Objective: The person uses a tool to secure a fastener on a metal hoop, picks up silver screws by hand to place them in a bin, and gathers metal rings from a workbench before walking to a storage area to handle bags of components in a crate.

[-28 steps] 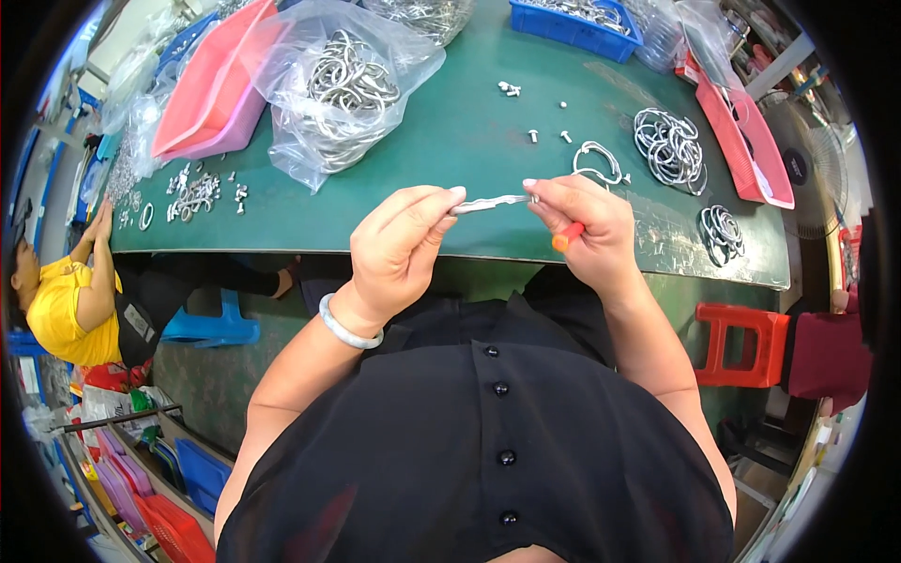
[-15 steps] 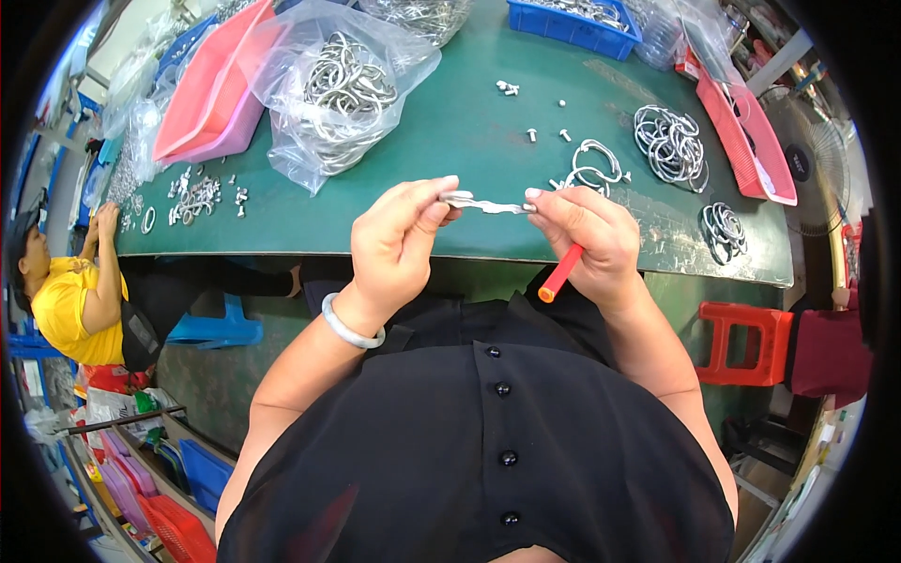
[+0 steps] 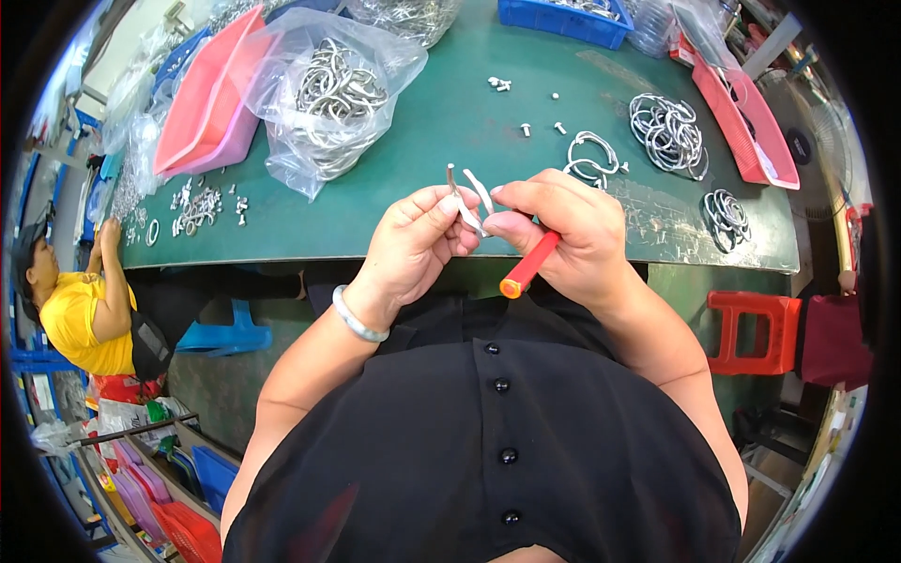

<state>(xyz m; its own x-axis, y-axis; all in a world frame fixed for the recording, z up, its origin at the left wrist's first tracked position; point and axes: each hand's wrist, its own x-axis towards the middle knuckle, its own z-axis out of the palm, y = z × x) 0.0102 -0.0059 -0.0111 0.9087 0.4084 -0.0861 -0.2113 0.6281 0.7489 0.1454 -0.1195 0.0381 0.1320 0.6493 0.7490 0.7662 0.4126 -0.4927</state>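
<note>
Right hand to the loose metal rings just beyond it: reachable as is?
Probably yes: the loose metal rings lie close beyond the right hand, with nothing visible standing between. The red handle it holds may hamper picking up.

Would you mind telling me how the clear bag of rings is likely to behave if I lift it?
The bag would probably sag, as it looks thin and creased. It may feel heavy, since it holds many metal rings. Some rings might slide out if it tips, because it appears open on top.
</note>
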